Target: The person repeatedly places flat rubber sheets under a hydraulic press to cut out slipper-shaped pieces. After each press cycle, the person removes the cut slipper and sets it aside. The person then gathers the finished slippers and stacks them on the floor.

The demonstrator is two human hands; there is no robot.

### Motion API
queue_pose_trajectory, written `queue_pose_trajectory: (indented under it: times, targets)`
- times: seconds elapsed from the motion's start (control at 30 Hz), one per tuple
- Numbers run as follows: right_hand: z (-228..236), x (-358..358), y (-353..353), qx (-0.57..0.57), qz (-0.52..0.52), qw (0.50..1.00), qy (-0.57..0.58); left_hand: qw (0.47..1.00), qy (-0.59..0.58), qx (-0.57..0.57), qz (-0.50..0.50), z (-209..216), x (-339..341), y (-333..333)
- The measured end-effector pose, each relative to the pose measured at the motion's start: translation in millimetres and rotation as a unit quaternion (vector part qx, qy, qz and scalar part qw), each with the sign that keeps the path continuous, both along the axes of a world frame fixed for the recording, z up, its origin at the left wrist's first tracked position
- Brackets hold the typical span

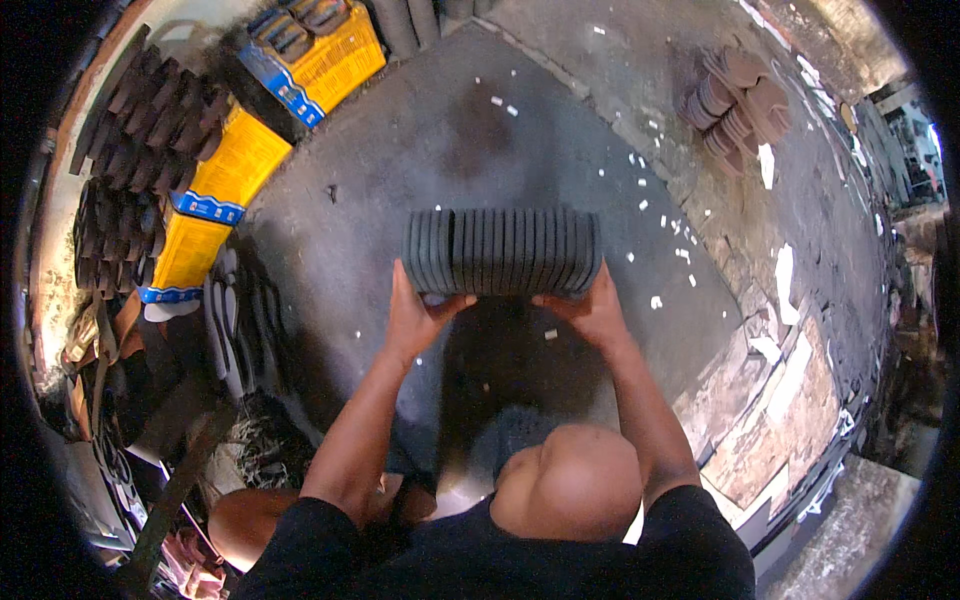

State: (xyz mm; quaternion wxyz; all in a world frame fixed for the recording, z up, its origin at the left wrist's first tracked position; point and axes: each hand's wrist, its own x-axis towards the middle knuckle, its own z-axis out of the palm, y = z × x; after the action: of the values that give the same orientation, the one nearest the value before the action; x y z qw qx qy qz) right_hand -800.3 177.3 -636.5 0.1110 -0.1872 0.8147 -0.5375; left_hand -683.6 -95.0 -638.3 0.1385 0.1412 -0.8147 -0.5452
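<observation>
A row of dark grey shoe soles [505,252], stacked face to face and seen edge-on, is held level in front of me above the floor. My left hand [422,315] presses against its left end, thumb along the near edge. At the opposite end my right hand [585,310] grips in the same way, its thumb turned inward. The fingers of both hands are partly hidden by the stack. A narrow gap shows between the soles left of the middle.
Yellow and blue boxes [238,165] line the left side, beside piles of dark soles [150,115]. Brown soles [735,105] are heaped at the far right. White scraps [640,182] dot the grey floor [330,240]. Flat boards [770,420] lie at the right.
</observation>
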Motion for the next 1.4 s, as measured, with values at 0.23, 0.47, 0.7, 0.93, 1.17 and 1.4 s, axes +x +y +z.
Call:
queue_pose_trajectory:
  times: [0.23,0.47,0.7,0.93,1.17,1.4]
  targets:
    - [-8.0,1.5,5.8,0.062,0.028,0.998,-0.006,0.999,0.008,-0.049,-0.006,-0.4,2.4,0.9]
    - [-4.0,-17.0,5.7,0.201,0.032,0.976,-0.071,0.998,-0.026,-0.065,-0.003,0.0,-2.6,-3.9]
    - [-16.0,-18.9,-13.4,0.320,0.041,0.942,-0.096,0.963,-0.231,-0.085,0.107,-40.4,3.8,4.3]
    - [-68.2,5.6,-15.9,0.269,-0.002,0.963,-0.027,0.980,-0.129,-0.118,0.097,-104.6,20.7,7.4]
    - [-77.0,23.7,-18.2,0.300,-0.035,0.953,0.000,0.975,-0.167,-0.096,0.109,-94.9,21.1,17.8]
    - [-76.2,3.5,-13.0,0.200,-0.021,0.980,-0.007,0.979,-0.172,-0.087,0.064,-83.4,4.6,0.1]
